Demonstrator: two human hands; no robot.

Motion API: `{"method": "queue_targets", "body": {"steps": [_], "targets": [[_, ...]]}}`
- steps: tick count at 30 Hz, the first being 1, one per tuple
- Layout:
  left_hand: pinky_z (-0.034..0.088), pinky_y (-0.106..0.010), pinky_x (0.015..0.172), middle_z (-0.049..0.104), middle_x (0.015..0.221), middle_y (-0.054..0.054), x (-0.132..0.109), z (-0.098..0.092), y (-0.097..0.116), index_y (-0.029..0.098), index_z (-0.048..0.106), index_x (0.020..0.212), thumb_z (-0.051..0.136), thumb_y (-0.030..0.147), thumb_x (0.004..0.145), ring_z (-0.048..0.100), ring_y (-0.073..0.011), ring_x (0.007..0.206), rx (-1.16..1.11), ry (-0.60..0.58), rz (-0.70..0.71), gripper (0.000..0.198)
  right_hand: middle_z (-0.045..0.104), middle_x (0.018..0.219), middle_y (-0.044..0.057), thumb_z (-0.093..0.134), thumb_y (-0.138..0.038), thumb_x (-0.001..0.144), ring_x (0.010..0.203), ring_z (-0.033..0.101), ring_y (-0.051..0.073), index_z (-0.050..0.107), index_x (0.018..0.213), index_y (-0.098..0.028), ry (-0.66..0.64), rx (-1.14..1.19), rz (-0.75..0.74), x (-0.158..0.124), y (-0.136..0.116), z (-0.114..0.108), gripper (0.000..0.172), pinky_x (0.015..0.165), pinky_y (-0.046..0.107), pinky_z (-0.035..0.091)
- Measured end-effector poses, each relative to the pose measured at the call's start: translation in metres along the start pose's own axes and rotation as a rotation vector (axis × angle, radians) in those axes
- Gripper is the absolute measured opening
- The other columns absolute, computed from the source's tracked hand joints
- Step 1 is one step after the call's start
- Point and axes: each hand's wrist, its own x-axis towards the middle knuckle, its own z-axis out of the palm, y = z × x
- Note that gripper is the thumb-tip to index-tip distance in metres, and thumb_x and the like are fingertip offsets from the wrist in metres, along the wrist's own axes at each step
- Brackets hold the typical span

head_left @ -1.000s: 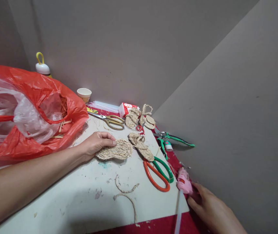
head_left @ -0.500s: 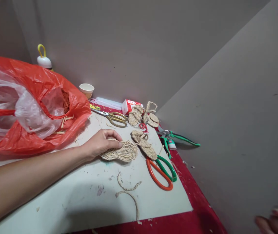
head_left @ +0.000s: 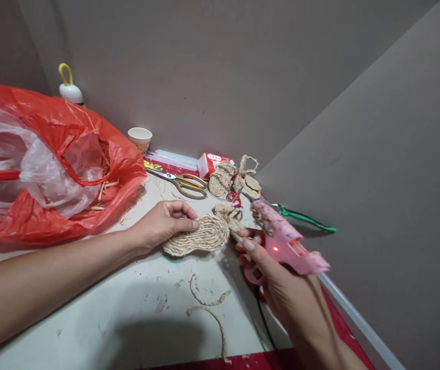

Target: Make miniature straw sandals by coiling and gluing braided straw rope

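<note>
A woven straw sole (head_left: 200,237), coiled from braided cord, is pinched at its upper left edge between the thumb and fingers of my left hand (head_left: 169,223). My right hand (head_left: 281,288) is wrapped round a pink hot glue gun (head_left: 287,244) with a lit orange light and a long clear glue stick (head_left: 359,318) out of its back. The gun's nozzle points away from me, to the upper left. Between the sole and my right hand lies a small straw sandal (head_left: 230,213), partly hidden. Two braided cord pieces (head_left: 209,303) rest nearer to me.
A red plastic bag (head_left: 120,154) of straw fills the left. Behind are a paper cup (head_left: 140,139), glue sticks (head_left: 176,159), gold-handled scissors (head_left: 189,186), a red-and-white box (head_left: 212,163) and more straw sandals (head_left: 222,179). Green-handled pliers (head_left: 308,219) lie against the wall. A black cable (head_left: 264,318) hangs from the gun.
My right hand has come in from the lower right edge with the glue gun, now covering the orange-and-green-handled scissors. My left hand still holds the sole, and the view has shifted slightly.
</note>
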Motion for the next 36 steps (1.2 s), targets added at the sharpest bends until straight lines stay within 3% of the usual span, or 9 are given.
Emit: {"method": "queue_targets", "body": {"steps": [3,6,14,18,23,27,31,33,36], "targets": [[0.039,-0.021,0.059,0.061,0.061,0.003,-0.003,0.006,-0.004,0.013,0.059,0.075,0.076,0.017,0.063,0.053,-0.0063,0.056,-0.042,-0.012,0.019,0.021,0.061,0.073,-0.003,0.082,-0.037,0.065,0.057,0.055,0.010,0.064,0.085,-0.022,-0.001,0.198,0.101,0.004,0.008,0.013,0.031,0.046,0.019,0.036],[0.037,-0.021,0.059,0.060,0.061,0.004,-0.007,0.010,-0.007,0.013,0.060,0.075,0.079,0.019,0.061,0.052,-0.0062,0.056,-0.017,-0.046,0.020,0.024,0.059,0.065,-0.006,0.084,-0.033,0.063,0.055,0.056,0.009,0.060,0.078,-0.021,0.024,0.247,0.121,-0.001,0.011,0.017,0.031,0.048,0.018,0.040],[0.039,-0.022,0.059,0.062,0.064,0.002,-0.008,0.010,-0.012,0.013,0.064,0.080,0.077,0.034,0.068,0.053,-0.0072,0.056,0.011,-0.126,-0.036,0.028,0.061,0.064,-0.006,0.087,-0.027,0.058,0.053,0.058,0.008,0.062,0.078,-0.019,0.060,0.352,0.102,0.001,0.007,0.002,0.034,0.048,0.015,0.046],[0.044,-0.025,0.061,0.065,0.066,-0.003,-0.003,0.006,-0.013,0.013,0.060,0.071,0.070,0.043,0.072,0.058,-0.0101,0.057,0.143,-0.034,0.016,0.031,0.061,0.069,-0.006,0.086,-0.016,0.058,0.053,0.058,0.008,0.064,0.075,-0.019,0.209,0.488,-0.044,0.015,-0.009,-0.023,0.028,0.050,0.016,0.052],[0.036,-0.021,0.048,0.051,0.047,0.005,-0.001,0.005,-0.010,0.018,0.044,0.058,0.060,0.047,0.078,0.044,-0.0068,0.043,0.316,0.036,0.127,0.038,0.059,0.074,-0.005,0.080,-0.001,0.055,0.060,0.058,0.008,0.067,0.072,-0.021,0.540,0.759,-0.228,0.032,-0.031,-0.051,0.029,0.049,0.014,0.054],[0.035,-0.020,0.047,0.043,0.045,0.006,0.003,0.008,0.002,0.020,0.038,0.057,0.049,0.045,0.083,0.043,-0.0068,0.041,0.473,0.075,0.169,0.039,0.059,0.073,-0.005,0.079,0.000,0.052,0.057,0.057,0.008,0.066,0.071,-0.020,0.582,0.868,-0.235,0.040,-0.037,-0.062,0.031,0.047,0.017,0.054],[0.041,-0.022,0.048,0.057,0.066,0.003,0.028,0.020,0.018,0.018,0.053,0.083,0.063,0.037,0.072,0.052,-0.0102,0.048,0.662,0.077,0.192,0.024,0.059,0.073,-0.006,0.081,-0.005,0.052,0.054,0.056,0.008,0.063,0.074,-0.019,0.561,0.858,-0.303,0.042,-0.038,-0.070,0.031,0.041,0.017,0.050],[0.044,-0.025,0.052,0.063,0.085,-0.003,0.050,0.030,0.020,0.018,0.055,0.100,0.068,0.036,0.067,0.057,-0.0131,0.057,0.761,0.087,0.225,0.039,0.058,0.074,-0.007,0.082,-0.007,0.051,0.055,0.056,0.007,0.062,0.075,-0.019,0.561,0.864,-0.325,0.040,-0.038,-0.072,0.034,0.040,0.017,0.050],[0.045,-0.027,0.064,0.064,0.097,-0.007,0.083,0.045,0.017,0.017,0.060,0.099,0.076,0.034,0.059,0.059,-0.0175,0.075,0.898,0.131,0.300,0.047,0.058,0.075,-0.007,0.084,-0.010,0.049,0.056,0.057,0.007,0.061,0.076,-0.019,0.545,0.855,-0.313,0.038,-0.040,-0.072,0.036,0.042,0.017,0.050]]}}
